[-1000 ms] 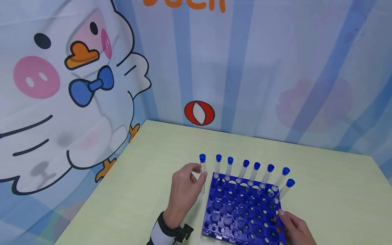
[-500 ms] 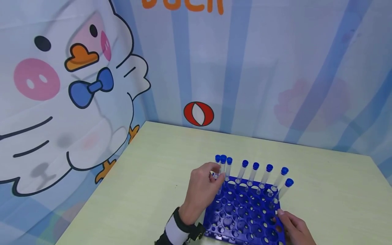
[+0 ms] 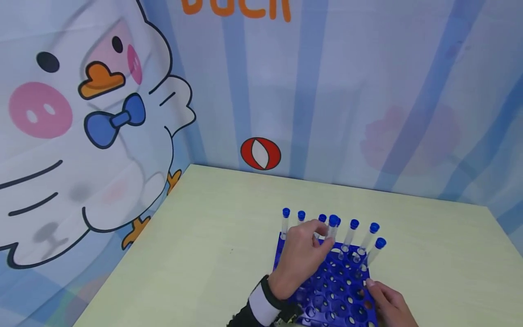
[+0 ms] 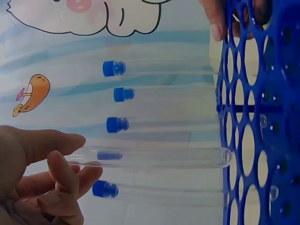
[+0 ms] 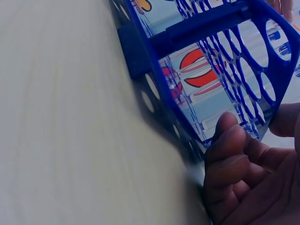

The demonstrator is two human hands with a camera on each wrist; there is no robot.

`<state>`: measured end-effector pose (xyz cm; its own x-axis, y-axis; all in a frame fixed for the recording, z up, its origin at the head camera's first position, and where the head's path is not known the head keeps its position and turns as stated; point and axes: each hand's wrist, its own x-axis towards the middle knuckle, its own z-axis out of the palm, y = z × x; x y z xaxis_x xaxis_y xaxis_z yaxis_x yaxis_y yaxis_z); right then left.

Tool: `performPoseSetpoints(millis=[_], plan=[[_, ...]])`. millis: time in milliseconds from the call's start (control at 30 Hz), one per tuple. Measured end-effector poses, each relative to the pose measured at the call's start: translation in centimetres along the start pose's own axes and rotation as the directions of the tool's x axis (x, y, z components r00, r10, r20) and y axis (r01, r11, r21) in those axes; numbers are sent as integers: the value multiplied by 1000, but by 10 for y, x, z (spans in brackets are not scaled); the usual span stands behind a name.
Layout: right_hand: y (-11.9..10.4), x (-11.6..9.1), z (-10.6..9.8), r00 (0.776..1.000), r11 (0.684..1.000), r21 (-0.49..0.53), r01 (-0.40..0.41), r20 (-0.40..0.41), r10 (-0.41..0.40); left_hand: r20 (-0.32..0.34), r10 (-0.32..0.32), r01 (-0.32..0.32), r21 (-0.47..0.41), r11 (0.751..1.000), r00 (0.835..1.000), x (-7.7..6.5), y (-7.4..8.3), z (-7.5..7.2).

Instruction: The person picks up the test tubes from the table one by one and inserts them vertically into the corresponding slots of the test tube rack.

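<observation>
My left hand (image 3: 302,256) pinches a clear blue-capped test tube (image 4: 187,157) between thumb and fingers, above the blue test tube rack (image 3: 323,302). In the left wrist view the tube's rounded bottom is right at the rack's perforated top. Several more capped test tubes (image 3: 354,231) stand in the rack's far row, leaning slightly; my left hand overlaps some of them in the head view. At the rack's right side, my right hand (image 3: 390,303) grips the edge, its thumb on top and fingers (image 5: 229,154) curled at the open side.
The rack stands on a pale yellow table (image 3: 196,254). Behind the table hangs a blue-striped cloth backdrop (image 3: 339,91) with a cartoon duck (image 3: 118,168) at the left.
My left hand has carried the test tube rightward from beside the rack, past the far row's left end, to over its middle. My right hand stays on the rack's edge.
</observation>
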<state>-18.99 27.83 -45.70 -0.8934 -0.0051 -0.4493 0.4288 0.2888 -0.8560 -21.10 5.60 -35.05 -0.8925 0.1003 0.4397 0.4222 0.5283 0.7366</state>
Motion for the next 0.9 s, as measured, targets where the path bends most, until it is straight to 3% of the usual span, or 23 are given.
performPoseSetpoints(millis=[233,567,900], plan=[[1,0,-1,1000,1000,-12,9,-1,-9,13,26,-26,-28,999,1000,6,6,16],[2,2,-1,1000,999,-34,6,9,-6,69,-3,6,-42,999,998,9,16,32],[0,-1,-1,1000,999,-37,6,5,-6,109,-56,59,-27,998,992,7,13,44]])
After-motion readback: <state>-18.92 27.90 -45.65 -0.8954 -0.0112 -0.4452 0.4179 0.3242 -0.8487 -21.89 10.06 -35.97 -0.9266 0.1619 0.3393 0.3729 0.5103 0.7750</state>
